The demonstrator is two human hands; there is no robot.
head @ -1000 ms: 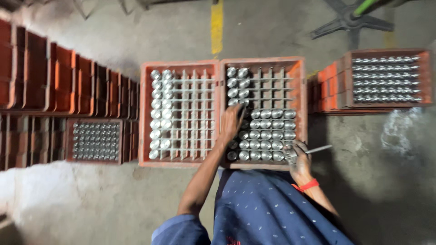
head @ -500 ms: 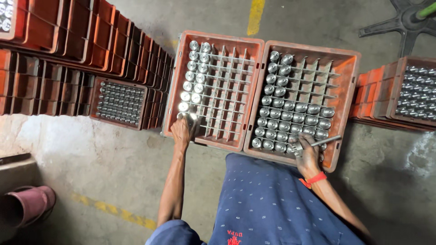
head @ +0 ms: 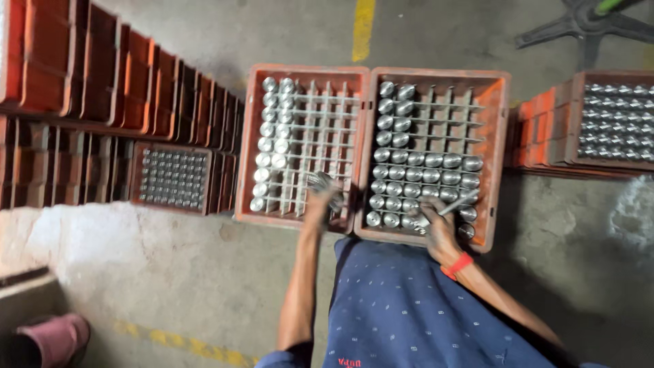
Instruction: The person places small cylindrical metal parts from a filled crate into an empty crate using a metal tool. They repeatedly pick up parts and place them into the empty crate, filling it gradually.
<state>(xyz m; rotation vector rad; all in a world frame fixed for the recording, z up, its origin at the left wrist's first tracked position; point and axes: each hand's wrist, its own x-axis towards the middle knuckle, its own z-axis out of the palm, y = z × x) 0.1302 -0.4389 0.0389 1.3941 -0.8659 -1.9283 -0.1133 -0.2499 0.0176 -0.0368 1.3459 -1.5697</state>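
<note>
Two orange crates with grid dividers sit side by side in front of me. The left crate (head: 246,143) has two columns of shiny metal cylinders along its left side. The right crate (head: 497,136) holds several rows of the same cylinders. My left hand (head: 321,196) is over the near edge of the left crate, closed on a metal cylinder (head: 316,180). My right hand (head: 436,225) rests at the near edge of the right crate and grips a thin metal rod (head: 458,202). A red band is on my right wrist.
Stacks of empty orange crates (head: 82,75) stand at the left, one lower crate (head: 172,178) filled with cylinders. Another filled crate (head: 613,123) lies at the right. The concrete floor has a yellow line (head: 362,27), and a pink object (head: 51,339) sits at bottom left.
My left hand moved from the right crate across to the left crate's near left corner, then back toward its near right side. The view shifted. My right hand stayed in place with the rod.
</note>
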